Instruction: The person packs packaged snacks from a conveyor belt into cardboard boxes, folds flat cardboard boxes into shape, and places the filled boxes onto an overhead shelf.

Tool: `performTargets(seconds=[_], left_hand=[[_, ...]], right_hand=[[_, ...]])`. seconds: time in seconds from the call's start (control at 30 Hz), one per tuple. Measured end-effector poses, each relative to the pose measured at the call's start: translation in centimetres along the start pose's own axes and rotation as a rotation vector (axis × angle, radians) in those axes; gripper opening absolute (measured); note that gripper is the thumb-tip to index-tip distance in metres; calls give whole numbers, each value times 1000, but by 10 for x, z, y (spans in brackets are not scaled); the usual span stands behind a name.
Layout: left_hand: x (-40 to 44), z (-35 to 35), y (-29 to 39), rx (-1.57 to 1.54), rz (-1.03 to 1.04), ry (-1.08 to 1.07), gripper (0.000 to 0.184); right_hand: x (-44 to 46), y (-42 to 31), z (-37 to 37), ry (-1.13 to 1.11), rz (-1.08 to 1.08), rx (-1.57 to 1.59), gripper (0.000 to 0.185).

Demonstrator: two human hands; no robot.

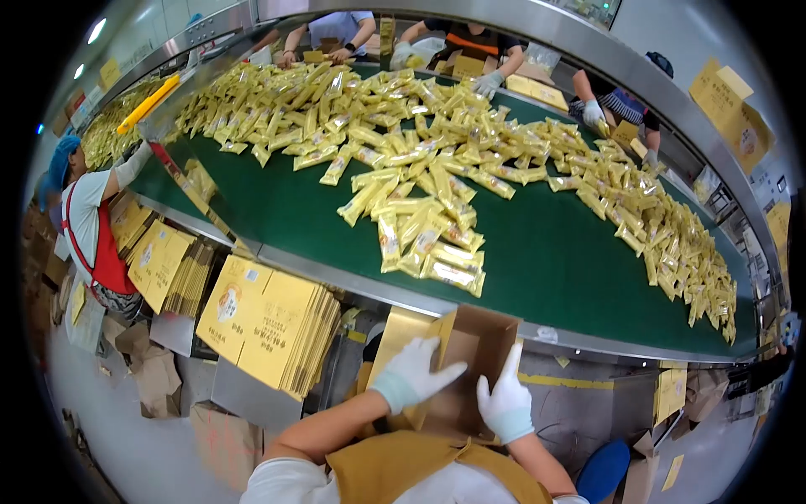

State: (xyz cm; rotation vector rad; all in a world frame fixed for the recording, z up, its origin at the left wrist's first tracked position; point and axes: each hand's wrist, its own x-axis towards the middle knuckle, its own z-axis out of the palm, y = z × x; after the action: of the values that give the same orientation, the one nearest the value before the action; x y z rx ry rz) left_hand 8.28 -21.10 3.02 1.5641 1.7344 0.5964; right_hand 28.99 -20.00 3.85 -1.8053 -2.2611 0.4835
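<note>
An open cardboard box, yellow outside and brown inside, stands in front of me against the conveyor's near edge. My left hand, in a white glove, lies at its left wall and flap with fingers stretched and the thumb spread over the opening. At the right wall is my right hand, also gloved, its index finger pointing up along the side and its thumb apart. Neither hand shows a firm grip. Past the box, yellow-wrapped snack packets lie heaped on the green conveyor belt.
Stacks of flattened yellow cartons stand left of the box. A metal rail edges the belt. A person in a red apron is at the left; several others work across the belt. A blue stool sits at lower right.
</note>
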Motion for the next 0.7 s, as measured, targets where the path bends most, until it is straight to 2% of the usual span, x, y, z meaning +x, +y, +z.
performTargets(seconds=[0.07,0.1,0.13,0.2,0.3,0.37,0.4,0.43,0.47,0.53,0.57,0.6,0.67,0.7], left_hand=[[10,6,-19,21,73,-18,64],[16,-18,-12,44,42,-247,65],[22,-23,-19,12,49,-282,63],[23,-21,-42,-49,38,-368,59],[15,-8,-82,-613,-115,-372,56],[6,18,-90,-826,-21,-97,63],[6,26,-94,-922,32,49,68],[4,25,-93,-448,-91,95,79],[12,48,-96,-352,-201,103,76],[26,98,-108,-73,65,310,71],[43,78,-102,82,227,393,65],[62,53,-93,170,275,477,65],[97,4,-80,347,360,628,66],[117,-12,-80,425,338,683,70]], right_hand=[[-3,22,2,-36,65,100,89],[-4,31,0,-63,77,170,86],[-8,38,-2,-99,92,239,84],[-9,60,14,41,29,459,79],[-10,84,47,135,32,826,74],[-14,92,80,217,101,1034,63],[-15,105,104,186,89,881,59],[-15,118,133,154,75,734,55],[-16,122,149,115,68,586,51],[16,118,136,340,-50,325,46],[40,112,117,447,-106,188,44],[65,107,98,548,-161,50,42],[124,102,51,552,-223,218,47],[151,90,36,408,-257,263,52]])
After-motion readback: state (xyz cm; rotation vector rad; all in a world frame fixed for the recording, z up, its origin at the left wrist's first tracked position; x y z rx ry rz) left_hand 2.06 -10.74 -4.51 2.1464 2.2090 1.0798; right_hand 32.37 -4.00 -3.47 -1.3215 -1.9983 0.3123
